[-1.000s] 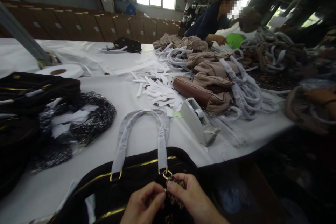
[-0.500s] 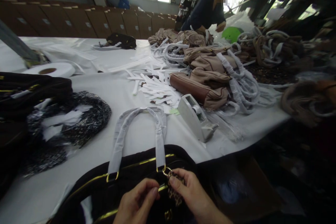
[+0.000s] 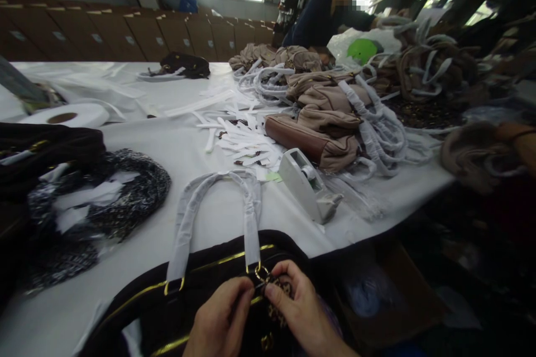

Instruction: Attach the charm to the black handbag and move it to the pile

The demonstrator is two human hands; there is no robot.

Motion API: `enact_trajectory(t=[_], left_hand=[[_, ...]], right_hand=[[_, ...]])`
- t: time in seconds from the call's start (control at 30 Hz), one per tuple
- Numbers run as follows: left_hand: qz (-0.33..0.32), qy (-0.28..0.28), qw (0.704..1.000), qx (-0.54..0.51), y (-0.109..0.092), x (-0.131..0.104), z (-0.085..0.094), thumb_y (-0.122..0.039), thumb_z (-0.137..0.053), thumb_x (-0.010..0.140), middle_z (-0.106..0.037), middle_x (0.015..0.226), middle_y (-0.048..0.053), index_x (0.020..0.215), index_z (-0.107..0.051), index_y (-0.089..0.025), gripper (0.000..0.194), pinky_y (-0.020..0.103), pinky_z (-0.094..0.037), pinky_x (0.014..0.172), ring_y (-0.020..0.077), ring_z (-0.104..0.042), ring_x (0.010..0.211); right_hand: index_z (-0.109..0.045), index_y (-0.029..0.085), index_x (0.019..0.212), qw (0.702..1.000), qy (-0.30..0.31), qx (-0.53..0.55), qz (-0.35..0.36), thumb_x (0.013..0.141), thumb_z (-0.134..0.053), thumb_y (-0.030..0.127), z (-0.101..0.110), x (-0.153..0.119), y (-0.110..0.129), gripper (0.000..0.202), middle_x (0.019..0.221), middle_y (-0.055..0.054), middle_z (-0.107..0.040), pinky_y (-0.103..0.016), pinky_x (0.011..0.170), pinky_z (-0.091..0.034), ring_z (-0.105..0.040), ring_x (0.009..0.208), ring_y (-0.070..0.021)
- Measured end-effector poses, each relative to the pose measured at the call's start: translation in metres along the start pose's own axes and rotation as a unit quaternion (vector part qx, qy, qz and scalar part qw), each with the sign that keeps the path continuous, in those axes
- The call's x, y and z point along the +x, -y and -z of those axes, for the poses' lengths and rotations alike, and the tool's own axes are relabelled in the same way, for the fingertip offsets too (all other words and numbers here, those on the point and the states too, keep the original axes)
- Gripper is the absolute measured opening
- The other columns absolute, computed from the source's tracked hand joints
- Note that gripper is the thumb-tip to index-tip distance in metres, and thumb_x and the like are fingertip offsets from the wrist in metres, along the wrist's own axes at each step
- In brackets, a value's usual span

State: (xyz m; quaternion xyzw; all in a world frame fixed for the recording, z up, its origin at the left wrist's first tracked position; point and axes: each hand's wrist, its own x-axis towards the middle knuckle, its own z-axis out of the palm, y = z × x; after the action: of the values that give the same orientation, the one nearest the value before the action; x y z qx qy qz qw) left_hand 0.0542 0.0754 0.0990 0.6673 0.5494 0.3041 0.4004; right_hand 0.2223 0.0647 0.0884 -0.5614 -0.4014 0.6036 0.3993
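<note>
A black handbag (image 3: 163, 318) with gold zips lies in front of me at the table's near edge. Its handles (image 3: 252, 217), wrapped in white, stand up and lean away from me. From the base of the right-hand handle hangs a gold ring (image 3: 262, 274) with a leopard-print charm (image 3: 277, 305). My right hand (image 3: 304, 309) is closed on the charm just below the ring. Close beside it, my left hand (image 3: 221, 315) is closed in a pinch, fingertips at the ring's lower left. What lies between those fingertips is too small to tell.
A grey tape dispenser (image 3: 307, 184) stands beyond the bag, near loose white strips (image 3: 247, 142). Beige bags (image 3: 330, 117) pile up at the right. Leftward are a dark knitted item (image 3: 142, 195) and a white roll (image 3: 90, 114). A person (image 3: 314, 17) works behind the pile.
My left hand has moved right and up, its fingertips now close to the ring and my right hand. The view has shifted slightly. The person behind has reached an arm toward the right.
</note>
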Motion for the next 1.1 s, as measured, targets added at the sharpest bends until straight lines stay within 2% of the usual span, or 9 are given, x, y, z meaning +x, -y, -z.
enact_trajectory(t=[0.23, 0.5, 0.73, 0.93, 1.1], left_hand=[[-0.115, 0.028, 0.985, 0.126, 0.001, 0.001, 0.006, -0.025, -0.049, 0.089, -0.06, 0.075, -0.001, 0.085, -0.058, -0.023, 0.01, 0.017, -0.045, 0.064, 0.0112, -0.06, 0.067], [-0.167, 0.005, 0.973, 0.157, 0.003, 0.003, 0.003, -0.022, -0.044, 0.091, -0.061, 0.076, -0.002, 0.091, -0.055, -0.024, 0.011, 0.019, -0.048, 0.062, 0.0115, -0.061, 0.067], [-0.169, -0.03, 0.969, 0.175, 0.009, 0.005, -0.003, -0.023, -0.046, 0.09, -0.062, 0.077, -0.002, 0.093, -0.053, -0.024, 0.008, 0.02, -0.049, 0.063, 0.0115, -0.062, 0.068], [-0.148, -0.01, 0.972, 0.185, 0.013, 0.0, -0.001, -0.022, -0.047, 0.09, -0.062, 0.078, -0.002, 0.094, -0.052, -0.024, 0.007, 0.02, -0.049, 0.065, 0.0115, -0.063, 0.07], [-0.159, -0.016, 0.97, 0.182, 0.012, 0.0, -0.002, -0.022, -0.048, 0.089, -0.063, 0.079, -0.002, 0.095, -0.053, -0.025, 0.008, 0.02, -0.05, 0.064, 0.0117, -0.063, 0.07]], right_hand=[[-0.055, 0.019, 0.088, 0.995, -0.033, -0.083, 0.032, 0.079, -0.063, 0.028, -0.003, -0.001, 0.001, 0.014, 0.073, 0.002, -0.061, -0.024, 0.061, -0.042, -0.054, 0.065, -0.0133], [-0.056, 0.019, 0.084, 0.994, -0.048, -0.099, 0.029, 0.077, -0.062, 0.024, -0.005, 0.0, 0.005, 0.011, 0.072, 0.002, -0.062, -0.024, 0.062, -0.043, -0.057, 0.067, -0.0148], [-0.055, 0.019, 0.084, 0.993, -0.04, -0.105, 0.025, 0.077, -0.061, 0.024, -0.005, 0.0, 0.006, 0.01, 0.07, 0.002, -0.061, -0.023, 0.057, -0.041, -0.053, 0.062, -0.0136], [-0.056, 0.019, 0.084, 0.994, -0.043, -0.1, 0.02, 0.076, -0.061, 0.024, -0.005, 0.0, 0.005, 0.01, 0.069, 0.002, -0.062, -0.023, 0.058, -0.042, -0.055, 0.062, -0.0135], [-0.056, 0.019, 0.083, 0.993, -0.042, -0.11, 0.017, 0.075, -0.062, 0.023, -0.005, 0.001, 0.008, 0.011, 0.068, 0.002, -0.061, -0.023, 0.058, -0.041, -0.054, 0.061, -0.0135]])
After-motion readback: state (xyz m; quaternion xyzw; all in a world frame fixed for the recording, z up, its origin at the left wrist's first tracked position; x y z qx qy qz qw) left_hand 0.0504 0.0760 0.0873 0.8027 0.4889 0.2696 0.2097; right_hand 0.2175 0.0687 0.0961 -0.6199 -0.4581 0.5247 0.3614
